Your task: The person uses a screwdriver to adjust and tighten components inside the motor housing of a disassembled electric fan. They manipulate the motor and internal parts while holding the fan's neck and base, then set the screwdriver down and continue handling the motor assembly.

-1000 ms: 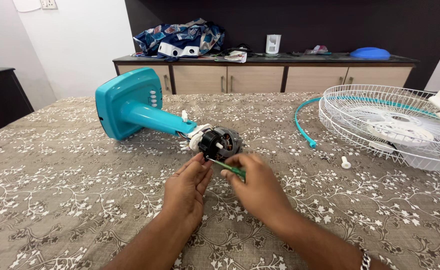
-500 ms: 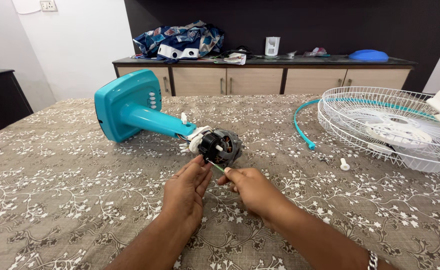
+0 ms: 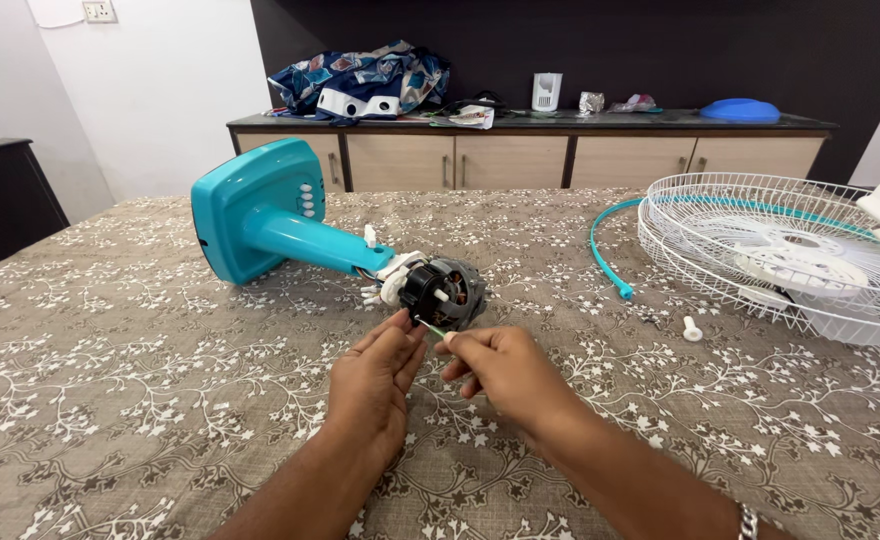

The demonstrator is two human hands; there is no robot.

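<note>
The fan motor (image 3: 447, 292) lies on its side near the middle of the bench (image 3: 110, 400), on a brown cloth with a white flower pattern. It is joined to a teal stand (image 3: 260, 215), which reaches away from the motor to the left and back, with its square base standing on edge.

Just in front of the motor the two hands meet. The left hand (image 3: 372, 385) is flat and relaxed, its fingers (image 3: 400, 345) loosely stretched toward the motor and holding nothing; the fingertips are very near the motor, but I cannot tell if they touch it. The right hand (image 3: 505, 368) is closed around a thin green screwdriver (image 3: 430, 326), held between thumb and fingers. Its tip points up to the lower front of the motor, just beside the left fingertips.

To the right of the motor, well apart, a white wire grille (image 3: 760, 250) lies flat with white fan parts inside. A teal ring (image 3: 605, 245) curves between the motor and the grille. A small white knob (image 3: 692, 328) lies on the cloth, near the front edge of the grille.

Behind the motor, far back, a wooden cabinet (image 3: 520, 160) stands at the dark wall, with a patterned blue bag (image 3: 365, 80) and a blue lid (image 3: 740, 110) on top.
</note>
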